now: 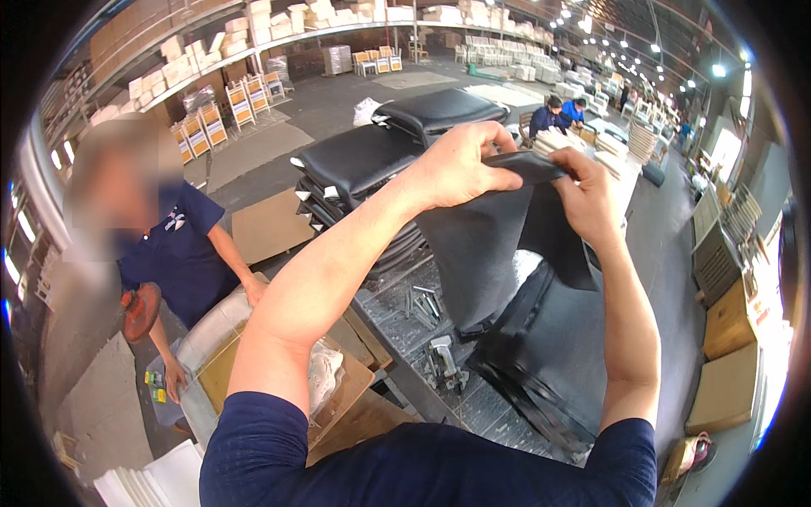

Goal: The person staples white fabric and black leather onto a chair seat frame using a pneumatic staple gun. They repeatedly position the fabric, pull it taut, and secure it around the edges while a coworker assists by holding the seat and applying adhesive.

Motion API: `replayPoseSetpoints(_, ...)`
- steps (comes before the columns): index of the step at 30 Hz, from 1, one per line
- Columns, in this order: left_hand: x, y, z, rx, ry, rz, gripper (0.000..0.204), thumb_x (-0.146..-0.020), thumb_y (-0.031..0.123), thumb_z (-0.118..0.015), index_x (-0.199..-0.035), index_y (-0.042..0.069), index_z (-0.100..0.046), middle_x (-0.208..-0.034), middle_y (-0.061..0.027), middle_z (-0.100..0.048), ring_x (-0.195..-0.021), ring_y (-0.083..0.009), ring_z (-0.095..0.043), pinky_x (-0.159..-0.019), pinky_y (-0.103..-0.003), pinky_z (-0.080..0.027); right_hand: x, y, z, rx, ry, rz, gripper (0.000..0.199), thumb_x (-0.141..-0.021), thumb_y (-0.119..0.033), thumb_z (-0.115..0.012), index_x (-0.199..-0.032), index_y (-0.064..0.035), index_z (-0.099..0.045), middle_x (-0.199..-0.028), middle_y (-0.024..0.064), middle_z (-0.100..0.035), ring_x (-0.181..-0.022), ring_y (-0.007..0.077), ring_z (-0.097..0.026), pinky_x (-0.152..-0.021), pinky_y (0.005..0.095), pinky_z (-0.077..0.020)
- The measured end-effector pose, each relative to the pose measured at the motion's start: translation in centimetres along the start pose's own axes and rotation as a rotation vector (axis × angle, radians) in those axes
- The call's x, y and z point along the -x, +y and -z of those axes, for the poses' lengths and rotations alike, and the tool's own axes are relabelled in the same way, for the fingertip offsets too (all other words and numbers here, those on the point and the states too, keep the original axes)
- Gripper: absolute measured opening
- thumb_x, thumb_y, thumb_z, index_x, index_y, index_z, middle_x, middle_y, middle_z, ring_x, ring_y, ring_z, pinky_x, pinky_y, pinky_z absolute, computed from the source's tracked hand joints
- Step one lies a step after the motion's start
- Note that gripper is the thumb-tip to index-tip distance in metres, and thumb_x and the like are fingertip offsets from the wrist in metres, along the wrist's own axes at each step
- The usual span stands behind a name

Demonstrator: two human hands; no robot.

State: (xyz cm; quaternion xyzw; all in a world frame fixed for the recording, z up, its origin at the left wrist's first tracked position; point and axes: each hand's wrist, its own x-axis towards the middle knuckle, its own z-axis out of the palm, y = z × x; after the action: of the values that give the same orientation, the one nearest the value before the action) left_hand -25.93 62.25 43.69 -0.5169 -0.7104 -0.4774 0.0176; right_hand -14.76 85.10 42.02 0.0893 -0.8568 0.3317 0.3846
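A piece of black leather-like upholstery material (480, 253) is held up in front of me, hanging down over the workbench. My left hand (463, 167) is closed on its upper edge, thumb below and fingers curled over. On the right, my right hand (590, 196) pinches the same edge between thumb and fingers. Between both hands the edge is folded over. Below lies a stack of black sheets (557, 363). A staple gun (443, 357) rests on the bench beside the stack, with several metal staple strips (425, 306) just beyond it.
Black padded seats (359, 160) are stacked at the bench's far side. At left, a person in a dark shirt (190, 253) handles a pale curved frame (207, 355). Near my left arm is a cardboard box (346, 397) with a clear plastic bag. Other people work farther off at right.
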Motion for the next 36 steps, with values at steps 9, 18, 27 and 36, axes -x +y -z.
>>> replayPoseSetpoints(9, 8.7, -6.1, 1.0, 0.619, -0.028, 0.253, 0.029, -0.097, 0.003, -0.082, -0.126, -0.002, -0.078, -0.115, -0.0016, -0.080, -0.102, -0.0110, -0.071, -0.096, -0.031, -0.057, -1.3, -4.1, -3.5, -0.029, 0.101, 0.033, 0.046, -0.093, 0.001, -0.069, -0.137, -0.0094, -0.068, -0.111, 0.0124, -0.076, -0.100, 0.0235, -0.071, -0.092, 0.0395, -0.0553)
replayPoseSetpoints(18, 13.4, -1.6, 6.9, 0.424, 0.083, 0.240, 0.023, -0.108, 0.019, -0.072, -0.115, -0.002, -0.077, -0.100, -0.0032, -0.081, -0.093, -0.0089, -0.071, -0.085, -0.031, -0.058, -3.7, -9.5, -8.4, -0.275, -0.192, 0.186, 0.021, -0.103, -0.004, -0.070, -0.124, -0.0054, -0.072, -0.138, 0.0110, -0.073, -0.120, 0.0269, -0.073, -0.103, 0.0373, -0.0555)
replayPoseSetpoints(27, 22.8, 0.7, 11.9, 0.121, -0.085, 0.353, 0.018, -0.103, 0.018, -0.080, -0.107, 0.000, -0.079, -0.091, 0.0016, -0.070, -0.089, -0.0018, -0.059, -0.079, -0.027, -0.050, -0.8, -16.3, -15.7, -0.163, -0.901, 0.148, 0.030, -0.101, -0.029, -0.082, -0.110, -0.0017, -0.076, -0.098, 0.0087, -0.075, -0.094, 0.0153, -0.068, -0.085, 0.0363, -0.0534)
replayPoseSetpoints(36, 40.3, -6.9, 10.3, 0.406, -0.005, 0.508, 0.017, -0.108, 0.012, -0.072, -0.118, -0.002, -0.076, -0.099, 0.0061, -0.072, -0.090, -0.0013, -0.060, -0.079, -0.024, -0.049, 7.7, -13.5, -20.6, -0.629, -0.477, -0.069, 0.018, -0.105, -0.017, -0.075, -0.104, 0.0003, -0.078, -0.097, -0.0006, -0.074, -0.093, 0.0081, -0.062, -0.085, 0.0279, -0.0490)
